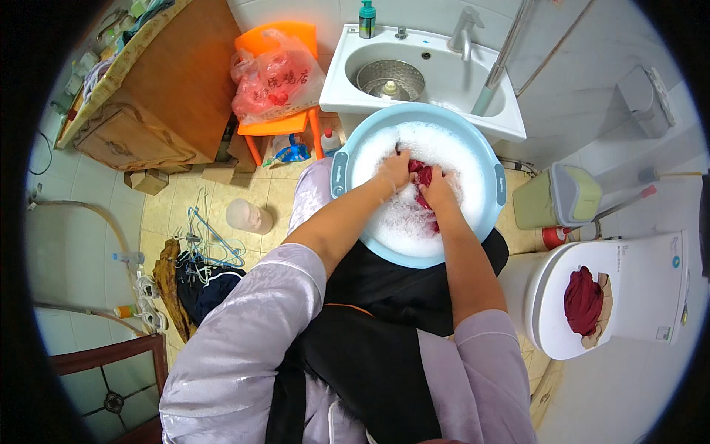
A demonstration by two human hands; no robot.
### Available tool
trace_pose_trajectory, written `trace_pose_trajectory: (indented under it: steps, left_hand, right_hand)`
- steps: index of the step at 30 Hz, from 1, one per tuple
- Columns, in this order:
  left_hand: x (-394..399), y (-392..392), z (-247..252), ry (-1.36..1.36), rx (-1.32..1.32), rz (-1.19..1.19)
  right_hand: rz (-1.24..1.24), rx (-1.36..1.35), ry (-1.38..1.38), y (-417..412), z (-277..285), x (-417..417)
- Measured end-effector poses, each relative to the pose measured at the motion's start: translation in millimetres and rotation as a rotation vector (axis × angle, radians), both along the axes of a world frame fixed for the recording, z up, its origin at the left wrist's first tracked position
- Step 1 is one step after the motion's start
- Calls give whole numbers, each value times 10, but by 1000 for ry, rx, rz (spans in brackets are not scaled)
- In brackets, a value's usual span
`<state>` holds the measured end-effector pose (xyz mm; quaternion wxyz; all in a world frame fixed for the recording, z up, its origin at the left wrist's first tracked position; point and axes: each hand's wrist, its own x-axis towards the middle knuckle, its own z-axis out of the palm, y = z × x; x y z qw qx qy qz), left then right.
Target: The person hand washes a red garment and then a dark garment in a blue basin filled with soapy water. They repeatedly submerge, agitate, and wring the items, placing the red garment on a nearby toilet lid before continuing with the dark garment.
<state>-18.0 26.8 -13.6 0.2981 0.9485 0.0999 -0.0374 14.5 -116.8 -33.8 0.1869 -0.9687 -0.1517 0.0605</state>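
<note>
A round light-blue plastic basin (413, 261) full of white suds (410, 222) lies before me, over my lap and up against the sink's front. Both my hands work in the foam on a wet dark-red cloth (426, 176). My left hand (395, 171) grips it on the left, its fingertips partly sunk in the suds. On the cloth's right side my right hand (439, 191) has hold of it, thumb towards the middle. Foam hides most of the cloth.
Behind the basin stands a white sink (333, 91) with a faucet (465, 34). An orange chair (272, 129) bears a plastic bag (277, 77). Dark-red clothing (582, 302) rests on the toilet lid (554, 327) at right. Wire hangers (213, 238) and a plastic cup (247, 215) are left on the floor.
</note>
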Motion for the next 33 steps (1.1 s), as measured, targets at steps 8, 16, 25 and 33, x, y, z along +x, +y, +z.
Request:
trace_pose_trajectory:
  steps: [8, 16, 25, 33]
  left_hand:
    - [288, 180, 162, 352, -1202, 451]
    - [-51, 213, 106, 177, -1826, 25]
    - [42, -22, -35, 115, -1357, 526]
    - [192, 277, 312, -232, -889, 589]
  right_hand:
    - [-103, 792, 22, -15, 280, 163]
    - [322, 731, -422, 600, 992, -956]
    - [-139, 580, -82, 602, 668, -353]
    - [-1, 365, -181, -34, 554, 233]
